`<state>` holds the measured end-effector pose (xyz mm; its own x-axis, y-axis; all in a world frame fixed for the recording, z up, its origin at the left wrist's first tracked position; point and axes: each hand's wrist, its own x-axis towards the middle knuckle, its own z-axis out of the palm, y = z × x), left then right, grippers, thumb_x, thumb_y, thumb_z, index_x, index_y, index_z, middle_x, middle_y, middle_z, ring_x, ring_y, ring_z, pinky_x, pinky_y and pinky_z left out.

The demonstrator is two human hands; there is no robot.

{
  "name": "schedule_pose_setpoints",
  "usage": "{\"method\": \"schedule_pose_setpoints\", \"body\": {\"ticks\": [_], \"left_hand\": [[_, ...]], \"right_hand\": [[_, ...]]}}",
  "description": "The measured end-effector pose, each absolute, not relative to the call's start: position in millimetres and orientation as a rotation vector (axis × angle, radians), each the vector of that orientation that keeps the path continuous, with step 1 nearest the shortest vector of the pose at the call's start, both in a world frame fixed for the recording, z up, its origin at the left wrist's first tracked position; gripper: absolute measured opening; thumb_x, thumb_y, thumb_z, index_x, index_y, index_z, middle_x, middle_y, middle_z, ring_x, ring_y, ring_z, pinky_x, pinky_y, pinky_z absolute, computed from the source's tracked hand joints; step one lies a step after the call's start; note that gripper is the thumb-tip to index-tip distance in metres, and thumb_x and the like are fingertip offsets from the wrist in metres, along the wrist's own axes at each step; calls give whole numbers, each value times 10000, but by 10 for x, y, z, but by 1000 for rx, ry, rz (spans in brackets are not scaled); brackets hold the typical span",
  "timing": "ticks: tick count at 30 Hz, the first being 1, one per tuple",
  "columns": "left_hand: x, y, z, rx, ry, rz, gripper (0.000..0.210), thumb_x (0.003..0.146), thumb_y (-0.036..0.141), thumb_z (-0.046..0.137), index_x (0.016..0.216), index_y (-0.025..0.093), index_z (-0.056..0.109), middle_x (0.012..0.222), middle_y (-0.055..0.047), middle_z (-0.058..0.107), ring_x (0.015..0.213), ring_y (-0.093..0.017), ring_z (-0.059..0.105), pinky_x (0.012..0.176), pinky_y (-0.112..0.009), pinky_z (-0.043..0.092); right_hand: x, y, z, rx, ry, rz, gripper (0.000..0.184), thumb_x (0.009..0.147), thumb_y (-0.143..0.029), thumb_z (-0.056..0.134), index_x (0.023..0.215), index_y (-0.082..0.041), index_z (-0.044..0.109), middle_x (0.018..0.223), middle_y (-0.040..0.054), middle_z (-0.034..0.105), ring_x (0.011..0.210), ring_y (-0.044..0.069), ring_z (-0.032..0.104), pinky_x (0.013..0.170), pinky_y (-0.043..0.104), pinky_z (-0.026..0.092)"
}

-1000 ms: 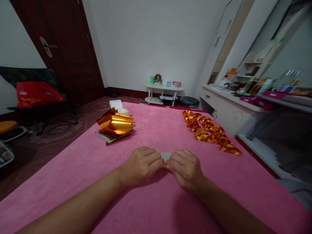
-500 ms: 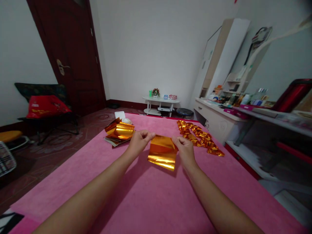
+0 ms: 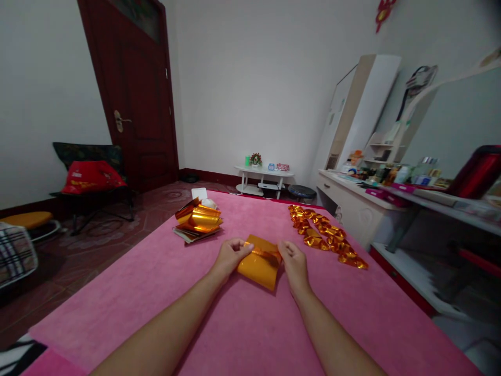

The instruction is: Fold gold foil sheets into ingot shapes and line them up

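Observation:
A sheet of gold foil paper (image 3: 259, 269) is stretched between my two hands, low over the pink cloth (image 3: 219, 334). My left hand (image 3: 231, 256) pinches its left edge, thumb on top. On the opposite edge, my right hand (image 3: 293, 263) grips the sheet with thumb and fingers closed. A crease or bent band crosses the sheet near its upper part. Beyond my left hand lies a stack of gold foil sheets (image 3: 199, 218), curling upward. Rows of folded gold foil pieces (image 3: 329, 232) lie to the right, past my right hand.
A white object (image 3: 199, 193) sits behind the foil stack. Along the right stands a white dresser (image 3: 354, 201) crowded with bottles. A low white table (image 3: 264, 171) stands by the far wall. On the left, a folding chair holds a red bag (image 3: 92, 176).
The foil sheet has tipped from hanging down to lying flatter, with a crease now across it. Both hands appear lower in view, still holding its edges. The camera view has tilted up and shifted left.

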<state>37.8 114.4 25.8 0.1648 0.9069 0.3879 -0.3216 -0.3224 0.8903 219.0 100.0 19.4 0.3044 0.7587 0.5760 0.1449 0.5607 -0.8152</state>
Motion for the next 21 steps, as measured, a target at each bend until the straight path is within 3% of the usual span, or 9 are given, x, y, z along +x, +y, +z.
{"method": "schedule_pose_setpoints", "body": {"ticks": [2, 7, 12, 18, 21], "left_hand": [[378, 1167, 252, 1311, 615, 1460, 389, 573, 456, 799, 687, 125, 629, 613, -22, 659, 523, -129, 581, 518, -217, 426], [365, 1221, 228, 1298, 589, 1519, 338, 616, 418, 778, 754, 139, 644, 674, -7, 670, 609, -140, 616, 603, -235, 475], [378, 1218, 204, 1331, 591, 1444, 336, 602, 381, 791, 741, 114, 642, 694, -43, 677, 612, -162, 630, 588, -248, 482], [361, 1230, 205, 1318, 524, 1537, 650, 602, 266, 790, 1175, 182, 493, 716, 19, 647, 622, -138, 638, 608, -237, 493], [368, 1273, 167, 1385, 502, 1562, 539, 617, 226, 767, 1114, 169, 565, 770, -13, 671, 694, -145, 646, 658, -236, 490]], "right_hand": [[2209, 1011, 150, -941, -1186, 505, 348, 766, -535, 599, 719, -192, 562, 513, -59, 469, 470, 113, 417, 459, 219, 298], [2220, 1041, 108, -941, -1142, 612, 412, 766, -577, 573, 648, -183, 563, 536, -26, 553, 452, 112, 471, 446, 223, 338], [2194, 1045, 123, -826, -1157, 677, 358, 699, -468, 694, 880, -179, 584, 714, 10, 670, 634, 170, 620, 590, 262, 464], [2183, 1019, 124, -876, -1212, 592, 392, 659, -350, 735, 950, -193, 524, 647, -28, 642, 603, 165, 604, 596, 270, 474], [2159, 989, 139, -849, -1290, 606, 298, 697, -323, 697, 927, -191, 562, 681, -13, 645, 639, 168, 616, 611, 267, 477]]}}
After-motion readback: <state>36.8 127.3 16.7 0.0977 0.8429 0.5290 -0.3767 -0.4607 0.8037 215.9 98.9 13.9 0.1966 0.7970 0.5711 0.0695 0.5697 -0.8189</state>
